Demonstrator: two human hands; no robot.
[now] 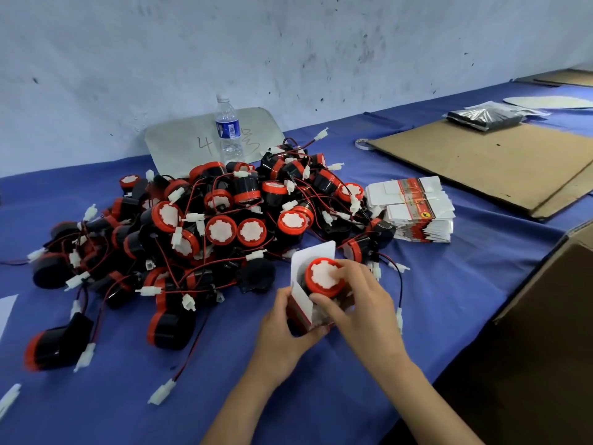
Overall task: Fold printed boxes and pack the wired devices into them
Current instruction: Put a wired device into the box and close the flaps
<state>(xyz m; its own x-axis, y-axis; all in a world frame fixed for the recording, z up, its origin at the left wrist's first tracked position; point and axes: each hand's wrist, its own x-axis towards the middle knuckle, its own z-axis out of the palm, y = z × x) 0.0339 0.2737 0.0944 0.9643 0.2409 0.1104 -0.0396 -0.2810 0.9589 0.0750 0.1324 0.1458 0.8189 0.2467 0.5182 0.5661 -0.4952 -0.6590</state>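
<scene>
A big heap of black-and-red wired devices (205, 229) with white connectors covers the blue tablecloth (449, 300). In front of it my left hand (285, 329) grips a small opened printed box (305, 303), its white flap standing up. My right hand (356, 300) holds one red-capped device (322, 277) by its sides, partly inside the box mouth; its wire (399, 284) trails off to the right. A stack of flat printed boxes (417, 210) lies right of the heap.
A water bottle (228, 130) stands behind the heap against a grey board. A brown cardboard sheet (497, 165) lies at the back right with a dark plastic bag (484, 115) on it. A large carton (545, 332) stands at the table's right edge.
</scene>
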